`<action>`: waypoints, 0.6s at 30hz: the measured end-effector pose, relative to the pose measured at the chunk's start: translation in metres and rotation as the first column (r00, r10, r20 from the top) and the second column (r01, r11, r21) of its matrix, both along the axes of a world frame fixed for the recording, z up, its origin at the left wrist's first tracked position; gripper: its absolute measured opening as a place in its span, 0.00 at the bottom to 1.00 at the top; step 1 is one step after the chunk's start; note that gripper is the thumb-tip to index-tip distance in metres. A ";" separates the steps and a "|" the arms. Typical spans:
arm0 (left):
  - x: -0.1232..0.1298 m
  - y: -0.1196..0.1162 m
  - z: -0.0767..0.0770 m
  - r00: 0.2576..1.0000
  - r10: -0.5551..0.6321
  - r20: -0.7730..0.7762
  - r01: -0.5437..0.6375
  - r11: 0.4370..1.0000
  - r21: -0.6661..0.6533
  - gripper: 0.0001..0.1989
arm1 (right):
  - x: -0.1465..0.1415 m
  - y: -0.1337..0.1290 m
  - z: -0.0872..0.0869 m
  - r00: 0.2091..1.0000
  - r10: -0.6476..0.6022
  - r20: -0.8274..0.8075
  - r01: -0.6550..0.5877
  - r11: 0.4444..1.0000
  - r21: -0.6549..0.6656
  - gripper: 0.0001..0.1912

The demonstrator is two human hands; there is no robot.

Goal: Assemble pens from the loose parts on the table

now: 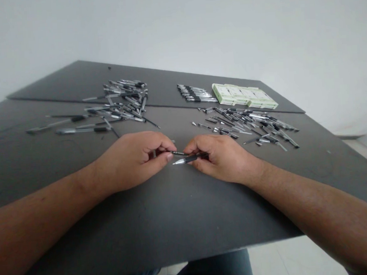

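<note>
My left hand (144, 154) is closed, its thumb and fingertips pinching one end of a thin dark pen refill (178, 153). The refill's other end runs to the fingertips of my right hand (217, 154). My right hand is closed too and also holds a pen barrel (189, 158) with a dark grip, its clear tip pointing left, just below the refill. Both hands are close together above the dark table (176, 221). What lies inside the curled fingers is hidden.
A pile of pens and parts (125, 103) lies at the left back. Pen parts (247, 123) are scattered at the right. Beyond them are a neat row of pens (196, 93) and pale green boxes (244, 95). The table's front edge (215, 253) is near my legs.
</note>
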State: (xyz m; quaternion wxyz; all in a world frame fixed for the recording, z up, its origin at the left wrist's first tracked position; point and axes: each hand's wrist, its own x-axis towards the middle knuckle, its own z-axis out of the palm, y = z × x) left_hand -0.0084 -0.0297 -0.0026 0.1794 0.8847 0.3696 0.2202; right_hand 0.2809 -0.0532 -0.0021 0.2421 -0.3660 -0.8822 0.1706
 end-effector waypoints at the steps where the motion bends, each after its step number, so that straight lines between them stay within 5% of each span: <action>1: -0.001 0.001 -0.001 0.999 0.028 0.021 -0.028 1.000 0.002 0.16 | 0.003 0.003 0.001 1.000 -0.008 0.016 0.008 1.000 0.002 0.07; 8: -0.006 0.010 -0.006 0.966 0.213 0.149 -0.206 0.977 -0.061 0.13 | 0.028 0.025 0.008 0.996 -0.047 0.070 0.041 0.995 0.087 0.11; 18: -0.004 0.008 -0.003 0.965 0.210 0.155 -0.194 0.975 -0.109 0.14 | 0.027 0.023 0.007 0.989 -0.065 0.132 0.040 0.983 0.181 0.10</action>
